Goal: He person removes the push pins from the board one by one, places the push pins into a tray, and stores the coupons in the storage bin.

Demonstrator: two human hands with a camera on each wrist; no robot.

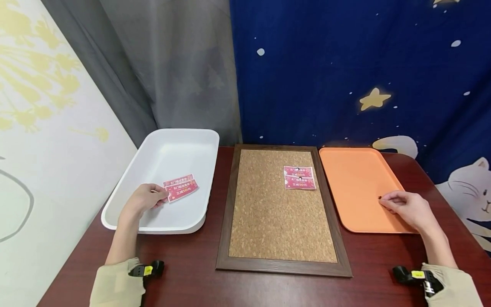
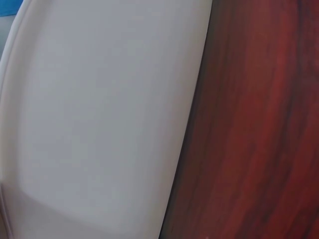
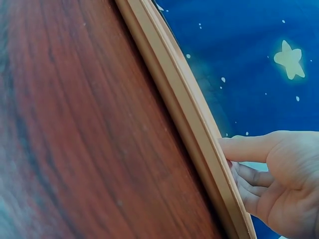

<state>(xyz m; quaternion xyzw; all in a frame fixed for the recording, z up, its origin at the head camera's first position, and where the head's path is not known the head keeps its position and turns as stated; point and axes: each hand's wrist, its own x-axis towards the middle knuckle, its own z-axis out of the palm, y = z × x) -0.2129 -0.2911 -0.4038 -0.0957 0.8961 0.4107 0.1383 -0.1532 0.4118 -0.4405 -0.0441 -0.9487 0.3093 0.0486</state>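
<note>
Over the white tray (image 1: pixel 168 157), my left hand (image 1: pixel 147 197) pinches the left end of a pink paper coupon (image 1: pixel 182 190). Behind it, partly covered, shows another pink coupon (image 1: pixel 178 179). At the other side, my right hand (image 1: pixel 410 209) is above the orange tray (image 1: pixel 360 179), thumb and fingertips together on a small dark pushpin (image 1: pixel 379 197). The right wrist view shows this hand (image 3: pixel 289 179) beyond the tray's rim, its fingertips partly hidden. Between the hands lies a framed cork board (image 1: pixel 280 230) with two coupons (image 1: pixel 300 183) pinned at its upper right, the lower overlapping the upper.
All three stand on a dark red wooden table (image 1: pixel 184 264). The cork board's brown frame (image 1: pixel 284 266) separates the two trays. Grey and blue curtains (image 1: pixel 307 85) hang right behind the table, and a white wall panel (image 1: pixel 57 140) rises at the left.
</note>
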